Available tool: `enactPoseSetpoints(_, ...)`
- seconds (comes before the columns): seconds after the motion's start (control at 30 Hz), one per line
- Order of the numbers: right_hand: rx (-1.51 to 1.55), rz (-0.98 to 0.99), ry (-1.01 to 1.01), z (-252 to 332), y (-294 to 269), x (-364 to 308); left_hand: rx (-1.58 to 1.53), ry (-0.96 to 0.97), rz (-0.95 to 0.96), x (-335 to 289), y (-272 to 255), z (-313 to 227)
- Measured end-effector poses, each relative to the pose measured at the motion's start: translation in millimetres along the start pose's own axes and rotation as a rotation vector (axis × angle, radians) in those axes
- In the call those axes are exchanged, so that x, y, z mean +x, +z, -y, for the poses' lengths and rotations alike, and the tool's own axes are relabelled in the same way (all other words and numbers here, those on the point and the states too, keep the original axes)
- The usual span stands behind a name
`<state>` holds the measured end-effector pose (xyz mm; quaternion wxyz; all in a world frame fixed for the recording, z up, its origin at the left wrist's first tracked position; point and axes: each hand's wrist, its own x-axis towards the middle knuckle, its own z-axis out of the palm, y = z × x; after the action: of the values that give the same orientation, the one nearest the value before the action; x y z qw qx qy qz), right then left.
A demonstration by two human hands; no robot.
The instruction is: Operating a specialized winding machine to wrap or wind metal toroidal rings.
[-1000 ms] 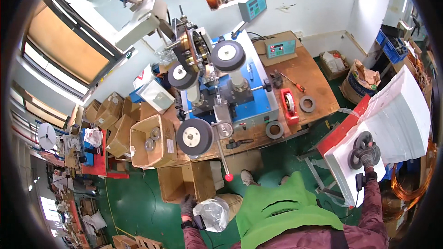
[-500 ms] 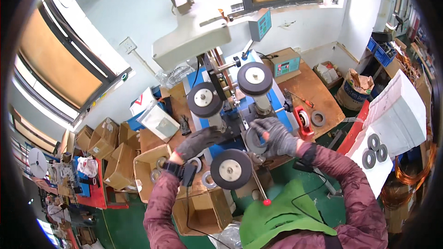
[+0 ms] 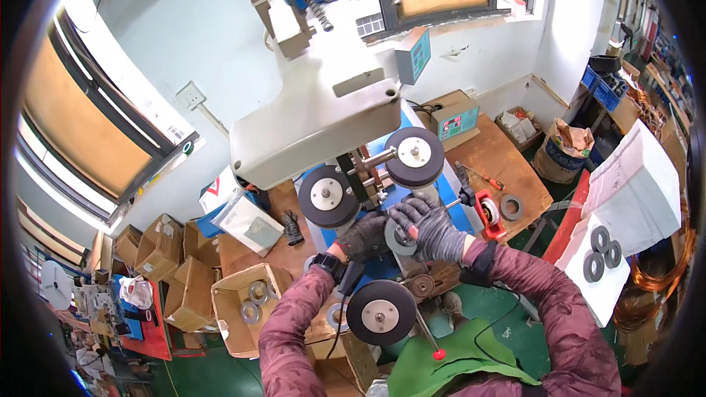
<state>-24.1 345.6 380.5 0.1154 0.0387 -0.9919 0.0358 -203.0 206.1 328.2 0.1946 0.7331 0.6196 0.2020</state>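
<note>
A grey ring (image 3: 397, 239) sits upright at the middle of the winding machine, between my gloved hands. My right hand (image 3: 432, 229) curls over its right side, gripping it. At the ring's left edge is my left hand (image 3: 363, 238) in a dark grey glove; its fingertips are lost against the dark machine parts. Black rubber wheels with silver hubs surround the hands: a left wheel (image 3: 329, 197), a right wheel (image 3: 414, 157) and a near wheel (image 3: 381, 312). A lever with a red knob (image 3: 439, 354) reaches toward me beside the near wheel.
The machine's beige head (image 3: 316, 132) overhangs the wheels. On the left, a cardboard box (image 3: 224, 309) holds metal rings. A red tape dispenser (image 3: 490, 215), a loose ring (image 3: 510, 207) and a screwdriver (image 3: 494, 181) lie on the right. Dark rings (image 3: 593, 266) rest on white sheeting farther right.
My left hand has moved right, up to the ring. My right hand has closed over the ring's top. The view has shifted, with the machine head now larger.
</note>
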Motion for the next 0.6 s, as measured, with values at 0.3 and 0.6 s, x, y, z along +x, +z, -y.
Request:
enactPoseSetpoints(0.3, -0.023, -0.12, 0.04, -20, -8, 46, -1.955, -0.524, -0.416, -16, 10, -15)
enactPoseSetpoints(0.6, 0.005, -0.193, 0.048, -24, -5, 66, -1.925, -0.396, -0.476, -3, 18, -33)
